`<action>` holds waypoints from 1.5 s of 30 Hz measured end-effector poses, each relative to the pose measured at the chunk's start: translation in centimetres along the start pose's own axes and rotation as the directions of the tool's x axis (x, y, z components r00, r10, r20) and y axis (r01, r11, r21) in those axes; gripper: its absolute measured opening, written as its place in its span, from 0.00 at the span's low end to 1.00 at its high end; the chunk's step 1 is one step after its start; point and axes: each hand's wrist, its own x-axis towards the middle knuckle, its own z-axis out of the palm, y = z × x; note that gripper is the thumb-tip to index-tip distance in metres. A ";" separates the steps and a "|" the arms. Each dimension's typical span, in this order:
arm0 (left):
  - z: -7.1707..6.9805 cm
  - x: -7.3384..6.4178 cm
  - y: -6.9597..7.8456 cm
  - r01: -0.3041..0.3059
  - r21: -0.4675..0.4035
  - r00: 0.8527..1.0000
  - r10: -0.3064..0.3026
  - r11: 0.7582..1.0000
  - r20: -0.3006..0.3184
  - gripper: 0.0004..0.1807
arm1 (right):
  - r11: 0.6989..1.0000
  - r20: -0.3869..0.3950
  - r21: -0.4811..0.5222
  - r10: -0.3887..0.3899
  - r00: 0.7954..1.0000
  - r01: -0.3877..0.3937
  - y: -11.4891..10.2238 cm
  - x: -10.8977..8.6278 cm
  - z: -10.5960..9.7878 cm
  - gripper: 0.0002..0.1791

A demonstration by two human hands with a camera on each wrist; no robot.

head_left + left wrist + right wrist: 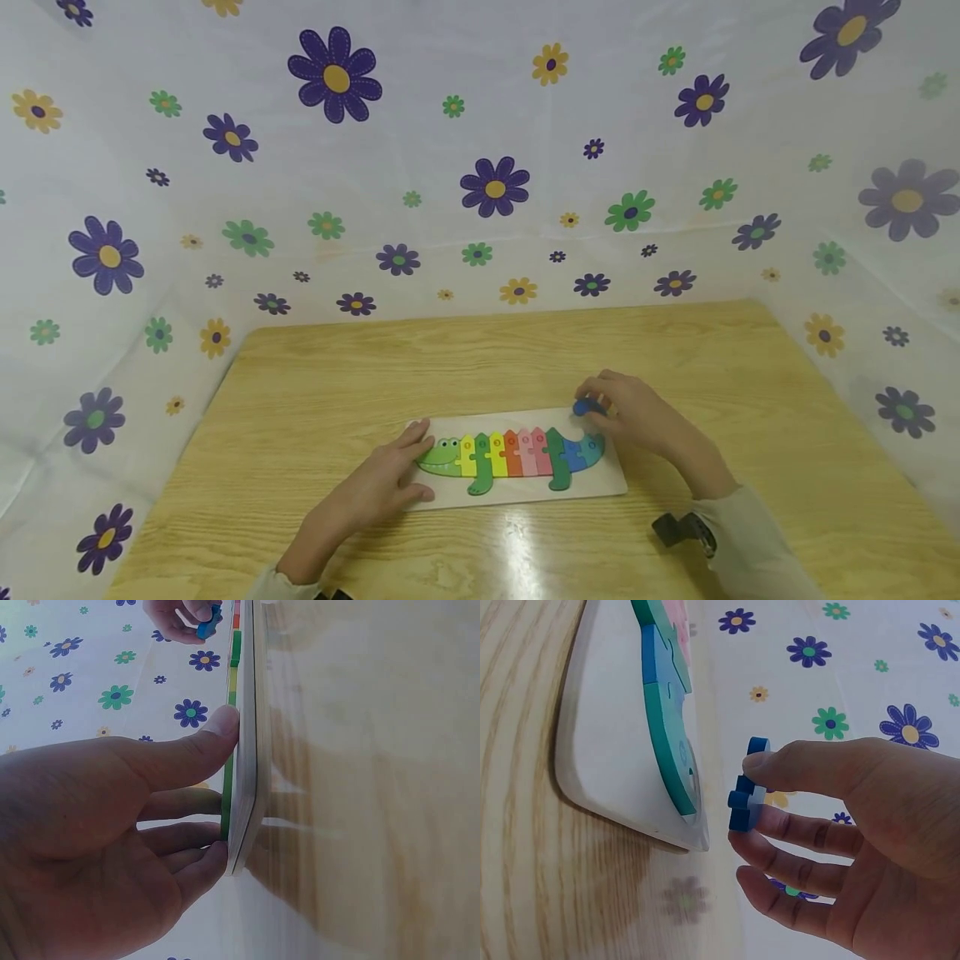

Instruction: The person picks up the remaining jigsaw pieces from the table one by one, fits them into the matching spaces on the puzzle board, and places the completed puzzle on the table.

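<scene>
A pale wooden puzzle board (525, 493) lies on the table, bearing a crocodile of colourful interlocking pieces with a green head (440, 457) at the left. Blue pieces (581, 452) form its right end, and a pale rounded gap shows above them. My left hand (386, 479) rests on the board's left end, thumb and fingertips touching it. Just above the upper right corner, my right hand (637, 412) pinches a small blue puzzle piece (742, 799) between thumb and fingers. In the right wrist view that piece is apart from the board.
The wood-grain table (360, 367) extends around the board on all sides. White cloth (420, 150) with purple, green and yellow flowers hangs behind the table and along both sides. A black strap-like device (686, 531) sits by the right sleeve.
</scene>
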 end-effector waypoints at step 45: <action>-0.2 -0.1 0.4 0.002 -0.019 1.000 -0.002 1.000 -0.002 0.40 | 0.995 0.049 -0.066 0.079 0.996 -0.075 -1.2 0.2 1.4 0.10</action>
